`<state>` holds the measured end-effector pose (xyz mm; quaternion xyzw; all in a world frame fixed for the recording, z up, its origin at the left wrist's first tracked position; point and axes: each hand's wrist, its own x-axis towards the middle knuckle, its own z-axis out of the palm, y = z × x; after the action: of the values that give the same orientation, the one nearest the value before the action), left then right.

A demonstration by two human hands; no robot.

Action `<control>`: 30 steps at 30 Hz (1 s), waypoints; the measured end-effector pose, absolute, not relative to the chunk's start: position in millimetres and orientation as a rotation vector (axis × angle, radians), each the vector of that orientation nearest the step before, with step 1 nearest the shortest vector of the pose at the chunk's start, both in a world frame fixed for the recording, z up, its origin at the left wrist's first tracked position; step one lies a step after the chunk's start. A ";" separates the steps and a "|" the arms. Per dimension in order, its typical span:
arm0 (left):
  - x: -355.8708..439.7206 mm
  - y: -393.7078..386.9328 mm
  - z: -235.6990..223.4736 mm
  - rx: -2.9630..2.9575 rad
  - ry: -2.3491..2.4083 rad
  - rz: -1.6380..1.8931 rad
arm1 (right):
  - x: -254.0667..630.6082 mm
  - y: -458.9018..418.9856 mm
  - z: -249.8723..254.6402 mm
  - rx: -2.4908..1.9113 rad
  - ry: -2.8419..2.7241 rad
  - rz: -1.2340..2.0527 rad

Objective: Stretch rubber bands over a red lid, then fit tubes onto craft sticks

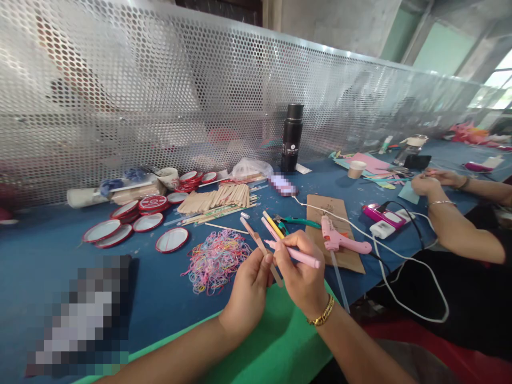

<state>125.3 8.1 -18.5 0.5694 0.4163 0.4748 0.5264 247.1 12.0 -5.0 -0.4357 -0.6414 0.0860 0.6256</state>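
Green sheet (260, 349) cropped below; hands (248, 285) partly hide stick (253, 233), pink marker (303, 257).

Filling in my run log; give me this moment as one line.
left hand: holds wooden stick | right hand: holds pink marker | nearby: rubber bands, glue gun

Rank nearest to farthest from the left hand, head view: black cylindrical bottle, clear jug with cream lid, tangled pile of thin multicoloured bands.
From the left hand:
1. Band pile, just left
2. Black bottle, ahead, near the metal mesh
3. Clear jug, far right
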 end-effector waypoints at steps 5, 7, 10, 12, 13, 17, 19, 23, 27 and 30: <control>126.4 7.9 -16.6 1.338 0.978 1.149 | 245.8 11.9 -2.9 -0.965 -1.511 0.228; 126.7 8.1 -16.7 1.338 0.971 1.148 | 245.6 11.9 -3.0 -0.979 -1.506 0.214; 126.5 8.1 -17.7 1.358 0.982 1.145 | 245.9 11.9 -3.4 -1.000 -1.465 0.191; 126.4 8.0 -17.8 1.356 0.990 1.144 | 246.0 11.7 -3.3 -0.990 -1.466 0.199; 126.5 8.0 -17.5 1.349 0.987 1.143 | 246.0 11.5 -3.2 -0.980 -1.477 0.205; 127.0 8.1 -15.5 1.336 0.972 1.129 | 245.8 11.3 -3.3 -0.973 -1.512 0.216; 126.8 8.0 -15.3 1.349 0.989 1.128 | 246.2 11.7 -3.7 -0.997 -1.491 0.202; 126.0 7.7 -15.8 1.354 1.012 1.135 | 245.9 11.9 -3.2 -0.991 -1.479 0.209; 126.3 7.3 -14.9 1.348 0.994 1.135 | 244.9 11.5 -2.6 -0.970 -1.516 0.236; 126.6 7.3 -14.9 1.354 1.005 1.137 | 245.3 11.4 -3.2 -1.003 -1.474 0.201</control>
<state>126.6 7.3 -14.9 0.5663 0.4204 0.4756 0.5258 245.3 11.4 -3.2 -0.4369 -0.6421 0.0875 0.6239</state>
